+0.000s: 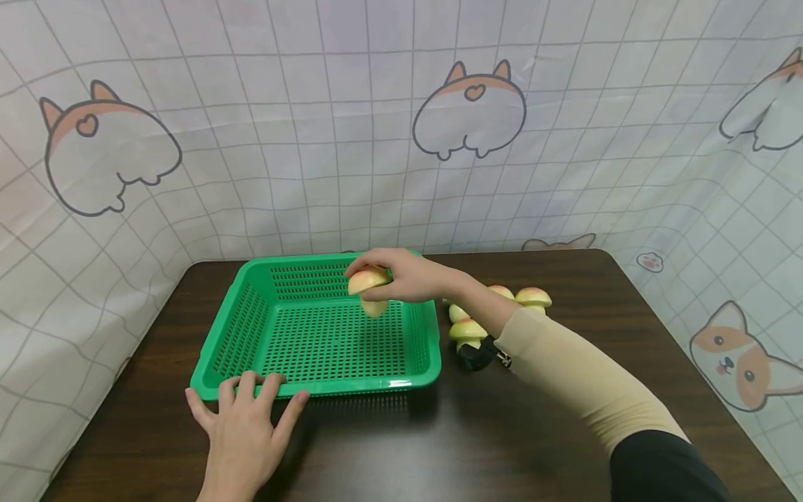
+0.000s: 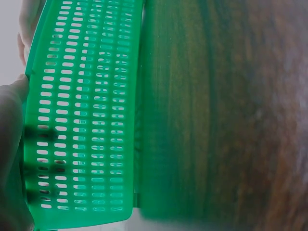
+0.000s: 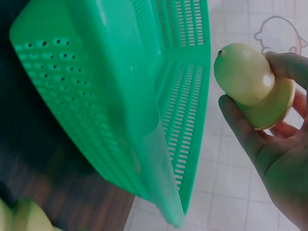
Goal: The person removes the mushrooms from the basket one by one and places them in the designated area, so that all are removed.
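My right hand (image 1: 408, 275) holds a toy mushroom (image 1: 369, 280) above the right part of a green plastic basket (image 1: 321, 388). In the right wrist view the mushroom (image 3: 245, 74) shows its rounded pale stem and wider cap, pinched between thumb and fingers. At the basket's near left corner, my left hand (image 1: 245, 425) has its fingers hooked over the rim. The left wrist view shows dark finger shapes through the slots of the basket wall (image 2: 86, 106), with the thumb at the rim.
Several more toy mushrooms (image 1: 533, 298) lie right of the basket, partly hidden by my right forearm. A black strap with a buckle (image 1: 479, 354) is at my right wrist. The dark wooden table (image 1: 389, 453) meets a white grid-patterned cloth (image 1: 351, 174) behind.
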The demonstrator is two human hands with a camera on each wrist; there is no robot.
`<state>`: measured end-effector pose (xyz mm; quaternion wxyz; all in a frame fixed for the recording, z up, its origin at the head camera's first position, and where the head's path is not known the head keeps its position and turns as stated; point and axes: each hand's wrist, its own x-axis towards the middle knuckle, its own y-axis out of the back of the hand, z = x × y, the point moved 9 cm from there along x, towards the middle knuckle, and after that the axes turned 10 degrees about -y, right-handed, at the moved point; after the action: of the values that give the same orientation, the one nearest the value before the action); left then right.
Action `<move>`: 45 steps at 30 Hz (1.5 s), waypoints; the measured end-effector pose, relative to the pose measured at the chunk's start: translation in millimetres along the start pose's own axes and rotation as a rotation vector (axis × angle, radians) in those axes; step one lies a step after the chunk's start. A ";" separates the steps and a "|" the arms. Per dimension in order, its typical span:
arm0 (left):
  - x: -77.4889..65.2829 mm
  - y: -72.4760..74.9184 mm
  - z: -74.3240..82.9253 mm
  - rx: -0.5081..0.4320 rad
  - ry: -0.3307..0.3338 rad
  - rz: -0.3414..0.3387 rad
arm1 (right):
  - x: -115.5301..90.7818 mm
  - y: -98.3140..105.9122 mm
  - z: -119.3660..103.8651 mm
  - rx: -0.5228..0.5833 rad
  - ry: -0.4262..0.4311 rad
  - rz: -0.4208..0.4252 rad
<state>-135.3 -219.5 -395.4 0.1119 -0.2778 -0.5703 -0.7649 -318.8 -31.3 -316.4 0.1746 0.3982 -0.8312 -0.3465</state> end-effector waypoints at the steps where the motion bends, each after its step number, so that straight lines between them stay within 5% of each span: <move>1: 0.0 -0.1 0.1 0.000 0.000 -0.001 | -2.5 2.1 0.4 -0.002 0.001 0.003; 39: 0.1 -2.1 -0.9 0.006 0.011 -0.018 | -109.3 49.7 54.0 0.047 -0.081 0.186; 45: 1.0 -0.9 -0.3 0.008 0.002 -0.006 | -128.7 53.8 67.3 0.133 -0.103 0.207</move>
<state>-136.7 -219.4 -395.6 0.1114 -0.2747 -0.5742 -0.7632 -305.9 122.7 -326.8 0.1396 0.3025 -0.8970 -0.2905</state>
